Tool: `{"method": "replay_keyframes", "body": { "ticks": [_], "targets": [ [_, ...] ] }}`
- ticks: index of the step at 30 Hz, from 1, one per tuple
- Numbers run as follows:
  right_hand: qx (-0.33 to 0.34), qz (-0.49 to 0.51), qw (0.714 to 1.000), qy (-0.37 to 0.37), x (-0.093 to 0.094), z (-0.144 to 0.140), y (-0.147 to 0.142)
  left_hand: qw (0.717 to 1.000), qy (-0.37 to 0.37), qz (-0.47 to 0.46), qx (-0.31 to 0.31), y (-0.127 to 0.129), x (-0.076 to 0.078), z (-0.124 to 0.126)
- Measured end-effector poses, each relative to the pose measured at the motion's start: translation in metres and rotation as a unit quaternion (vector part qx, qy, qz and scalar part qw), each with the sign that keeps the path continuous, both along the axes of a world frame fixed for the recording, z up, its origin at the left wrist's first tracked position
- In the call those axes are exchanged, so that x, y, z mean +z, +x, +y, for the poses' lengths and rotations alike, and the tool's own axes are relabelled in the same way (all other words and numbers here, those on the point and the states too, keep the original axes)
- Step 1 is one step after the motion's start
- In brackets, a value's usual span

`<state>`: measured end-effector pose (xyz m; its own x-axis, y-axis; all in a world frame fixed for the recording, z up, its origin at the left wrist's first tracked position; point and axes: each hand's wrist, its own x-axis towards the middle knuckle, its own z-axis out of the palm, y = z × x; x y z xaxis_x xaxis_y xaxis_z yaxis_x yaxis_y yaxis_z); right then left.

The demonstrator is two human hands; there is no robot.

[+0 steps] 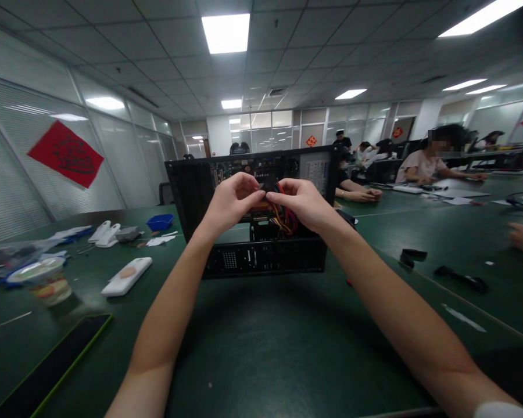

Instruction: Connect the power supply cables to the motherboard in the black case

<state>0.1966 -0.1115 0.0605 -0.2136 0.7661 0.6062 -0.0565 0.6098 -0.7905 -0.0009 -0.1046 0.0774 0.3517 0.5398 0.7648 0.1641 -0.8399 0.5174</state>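
Observation:
An open black computer case stands on the green table in front of me, its inside facing me. My left hand and my right hand meet in front of the circuit board, fingertips almost touching. The left fingers are curled into a pinch, and what lies in them is too dark and small to name. Coloured cables come up to my right thumb and fingers, which are closed on them. The ends of these cables are hidden at the fingertips.
To the left are a white power bank-like block, a plastic cup, a blue tray and a long black strip with green edging. Black pieces lie to the right. Other people sit along the table, one with forearms beside the case.

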Motion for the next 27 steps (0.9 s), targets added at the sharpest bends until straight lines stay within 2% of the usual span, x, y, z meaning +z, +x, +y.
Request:
{"method": "replay_keyframes", "body": {
  "ticks": [4, 7, 12, 14, 17, 22, 24, 27],
  "targets": [
    [-0.020, 0.042, 0.999, -0.011, -0.001, 0.003, 0.000, 0.998, 0.053, -0.017, 0.029, 0.010, -0.007, 0.002],
    [-0.053, 0.015, 0.998, 0.030, 0.000, 0.002, 0.002, 0.995, 0.083, -0.017, 0.055, 0.015, -0.013, 0.005],
    [-0.074, -0.011, 0.994, 0.075, 0.001, 0.005, 0.004, 0.980, 0.171, 0.053, 0.086, 0.013, -0.014, 0.006],
    [-0.089, -0.004, 0.992, 0.091, 0.001, 0.008, 0.005, 0.962, 0.232, 0.099, 0.102, 0.009, -0.013, 0.006],
    [-0.107, -0.003, 0.988, 0.109, -0.002, 0.014, 0.003, 0.921, 0.323, 0.155, 0.154, 0.005, -0.013, 0.008],
    [-0.131, 0.003, 0.980, 0.150, -0.010, 0.024, -0.005, 0.861, 0.398, 0.186, 0.257, 0.007, -0.019, 0.014],
    [-0.155, -0.004, 0.970, 0.185, -0.014, 0.029, -0.005, 0.850, 0.412, 0.186, 0.270, 0.007, -0.021, 0.018],
    [-0.159, -0.038, 0.964, 0.211, -0.017, 0.039, 0.000, 0.853, 0.414, 0.178, 0.264, 0.003, -0.024, 0.025]
  ]
}}
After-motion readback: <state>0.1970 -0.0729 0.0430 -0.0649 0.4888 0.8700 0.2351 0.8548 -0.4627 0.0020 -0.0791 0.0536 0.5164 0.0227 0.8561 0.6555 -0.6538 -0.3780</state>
